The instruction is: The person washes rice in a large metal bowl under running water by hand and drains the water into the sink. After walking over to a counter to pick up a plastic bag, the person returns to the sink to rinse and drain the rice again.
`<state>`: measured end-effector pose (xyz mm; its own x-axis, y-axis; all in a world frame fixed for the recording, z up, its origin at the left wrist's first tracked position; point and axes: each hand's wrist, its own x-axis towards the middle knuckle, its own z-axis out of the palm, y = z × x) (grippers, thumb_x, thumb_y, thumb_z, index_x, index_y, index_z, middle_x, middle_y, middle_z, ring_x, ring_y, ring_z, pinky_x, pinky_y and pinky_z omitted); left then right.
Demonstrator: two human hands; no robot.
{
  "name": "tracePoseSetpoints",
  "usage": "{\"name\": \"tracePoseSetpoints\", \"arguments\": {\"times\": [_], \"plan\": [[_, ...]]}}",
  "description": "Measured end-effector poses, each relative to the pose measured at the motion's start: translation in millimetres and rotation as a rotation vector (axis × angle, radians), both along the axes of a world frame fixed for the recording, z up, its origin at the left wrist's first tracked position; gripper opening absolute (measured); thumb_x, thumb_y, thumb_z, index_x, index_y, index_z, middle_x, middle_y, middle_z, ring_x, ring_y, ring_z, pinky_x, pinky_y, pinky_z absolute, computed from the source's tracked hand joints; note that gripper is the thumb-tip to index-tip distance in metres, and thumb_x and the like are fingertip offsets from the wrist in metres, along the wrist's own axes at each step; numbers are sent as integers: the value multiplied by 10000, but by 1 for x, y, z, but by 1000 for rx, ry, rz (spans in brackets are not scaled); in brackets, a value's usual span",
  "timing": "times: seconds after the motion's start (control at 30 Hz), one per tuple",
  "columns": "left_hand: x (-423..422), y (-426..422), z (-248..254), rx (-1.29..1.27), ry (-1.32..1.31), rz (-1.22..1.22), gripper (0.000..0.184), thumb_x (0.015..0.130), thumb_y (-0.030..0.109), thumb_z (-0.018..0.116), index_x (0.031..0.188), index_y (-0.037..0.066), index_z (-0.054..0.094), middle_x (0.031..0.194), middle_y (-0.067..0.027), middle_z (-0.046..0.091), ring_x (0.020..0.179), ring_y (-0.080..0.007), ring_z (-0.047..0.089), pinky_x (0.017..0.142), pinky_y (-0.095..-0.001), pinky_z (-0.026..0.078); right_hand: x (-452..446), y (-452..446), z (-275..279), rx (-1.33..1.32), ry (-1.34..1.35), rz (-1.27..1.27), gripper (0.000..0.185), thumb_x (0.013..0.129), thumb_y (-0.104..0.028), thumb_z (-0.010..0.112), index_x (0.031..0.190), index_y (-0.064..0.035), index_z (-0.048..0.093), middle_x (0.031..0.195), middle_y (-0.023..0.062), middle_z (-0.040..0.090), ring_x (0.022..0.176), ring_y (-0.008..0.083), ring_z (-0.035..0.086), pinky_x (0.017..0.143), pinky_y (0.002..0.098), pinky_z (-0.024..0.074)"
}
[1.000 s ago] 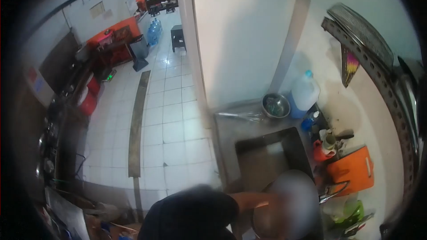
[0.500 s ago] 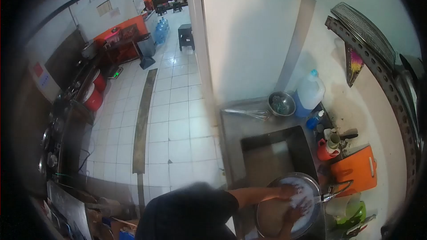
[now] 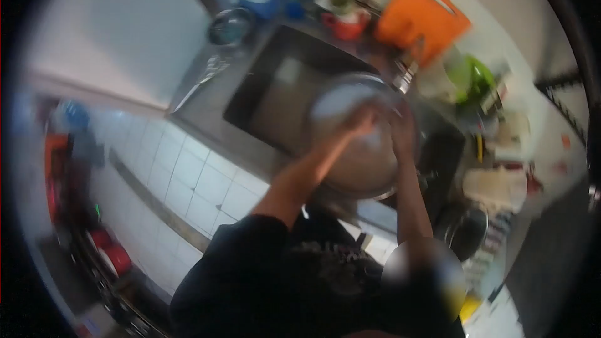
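A wide round metal basin [image 3: 357,172] with cloudy liquid and whitish foam sits over the dark sink [image 3: 250,97], under the tap [image 3: 405,78]. My left hand [image 3: 364,119] is inside the basin near the foam, its fingers smeared by motion. Beside it, my right hand [image 3: 400,116] is at the basin's upper right, close below the tap, also blurred. Whether either hand holds anything cannot be made out.
A whisk [image 3: 203,78] and a small metal bowl [image 3: 230,27] lie left of the sink. Behind are a red container [image 3: 346,25], an orange board [image 3: 422,19] and a green item [image 3: 479,78]. A beige container [image 3: 494,189] stands at the right.
The view has swung round and down, so the basin now shows near the middle. Both arms now show. My hands were over the foam in the basin and are now nearer the tap.
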<state>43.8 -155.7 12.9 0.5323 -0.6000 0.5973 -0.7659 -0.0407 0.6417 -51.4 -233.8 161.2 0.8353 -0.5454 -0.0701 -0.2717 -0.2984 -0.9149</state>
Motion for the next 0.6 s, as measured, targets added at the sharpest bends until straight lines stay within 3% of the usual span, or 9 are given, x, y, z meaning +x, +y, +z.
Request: {"name": "tracePoseSetpoints", "arguments": {"times": [0.07, 0.1, 0.17, 0.2, 0.27, 0.3, 0.37, 0.47, 0.6], "plan": [[1, 1, 11, -19, 170, -133, 191, 732, 23, 594, 922, 28, 612, 696, -80, 590, 686, -198, 577, 593, -342, 457, 0, -22, -43, 352, -134, -24, 551, 816, -177, 574, 1301, 9, 392, 1253, 164, 482, 1099, 252, 528, 913, 359, 430], [-2, 1, 19, -21, 227, -182, 166, 743, 35, 601, 908, 27, 615, 696, -78, 597, 662, -191, 578, 572, -341, 457, -4, -22, -40, 351, -132, -60, 551, 816, -177, 574, 1301, 9, 392, 1253, 164, 482, 1099, 252, 528, 913, 359, 430], [-6, 3, 36, -197, 674, 167, 78, 778, 76, 622, 843, 37, 638, 741, -109, 628, 608, -175, 588, 526, -329, 450, 1, -19, -31, 606, -73, -78, 487, 826, -142, 548, 1271, 2, 414, 1184, 139, 518, 1036, 232, 556, 881, 348, 449], [-4, 7, 40, -188, 653, 165, 78, 778, 76, 622, 843, 37, 638, 741, -109, 628, 608, -175, 588, 526, -329, 450, -2, -22, -36, 617, -93, -74, 487, 826, -142, 548, 1271, 2, 414, 1184, 139, 518, 1036, 232, 556, 881, 348, 449], [7, 13, 44, 260, 961, 54, 146, 787, 184, 658, 806, 41, 645, 769, -145, 642, 642, -197, 618, 554, -353, 467, 1, -23, -44, 633, -69, -34, 489, 827, -138, 567, 1268, -3, 404, 1118, 124, 537, 982, 202, 564, 837, 328, 463], [12, 8, 46, 267, 954, 46, 146, 787, 184, 658, 806, 41, 645, 769, -145, 642, 642, -197, 618, 554, -353, 467, 7, -28, -49, 636, -78, -43, 489, 827, -138, 567, 1268, -3, 404, 1118, 124, 537, 982, 202, 564, 837, 328, 463], [16, 4, 44, 559, 606, 140, 242, 803, 281, 636, 828, 40, 639, 728, -149, 636, 680, -240, 634, 595, -376, 481, 21, -27, -46, 183, -276, -33, 504, 833, -198, 611, 1254, -4, 412, 1052, 108, 549, 926, 180, 559, 799, 308, 462], [16, -9, 15, 307, 597, 41, 300, 821, 340, 593, 853, 45, 629, 757, -164, 636, 709, -302, 626, 627, -417, 469, 44, -25, -19, 239, -323, -31, 554, 795, -245, 691, 1205, 7, 415, 1012, 84, 577, 868, 180, 565, 782, 305, 455], [22, -31, -23, 319, 336, -5, 286, 835, 311, 567, 898, 37, 617, 816, -184, 636, 776, -340, 606, 675, -421, 459, 66, -43, 8, 258, -131, -79, 608, 759, -343, 718, 1170, 13, 445, 927, 93, 611, 840, 186, 575, 768, 325, 458]]}}
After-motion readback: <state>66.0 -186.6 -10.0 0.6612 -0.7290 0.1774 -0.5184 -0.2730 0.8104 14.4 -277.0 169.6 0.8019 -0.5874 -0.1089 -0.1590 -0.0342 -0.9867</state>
